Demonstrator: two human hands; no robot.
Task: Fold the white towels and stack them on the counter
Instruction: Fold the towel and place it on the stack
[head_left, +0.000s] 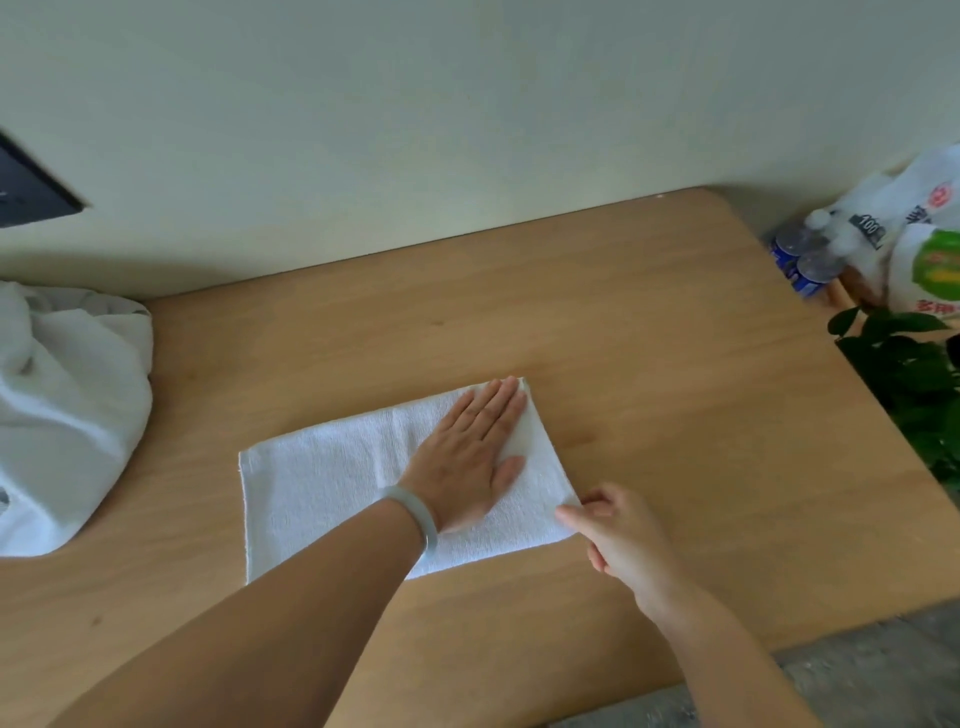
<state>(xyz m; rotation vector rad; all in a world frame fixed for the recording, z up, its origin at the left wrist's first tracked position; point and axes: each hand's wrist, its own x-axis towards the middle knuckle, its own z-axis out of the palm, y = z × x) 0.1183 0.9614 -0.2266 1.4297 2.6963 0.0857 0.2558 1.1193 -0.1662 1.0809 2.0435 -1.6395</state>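
Head view. A folded white towel (322, 493) lies flat as a rectangle near the middle of the wooden table (649, 338), its long side running from lower left to upper right. The left grip (467, 457), a bare hand, is released: palm down, fingers straight and together, it presses on the towel's right half, with the fingertips reaching the far right corner. A pale bangle (415, 514) circles the left wrist. The right grip (618, 535), also a bare hand, pinches the towel's near right corner between thumb and curled fingers. At the table's left edge, well apart from the folded towel, sits a loose heap of white towels (62, 415). Beyond the table's far right corner stand 2 or more capped water bottles (805, 254) beside printed plastic bags (924, 249); a leafy green plant (914, 374) shows at the right edge. A dark panel (31, 187) is set on the pale wall (415, 104) at upper left.
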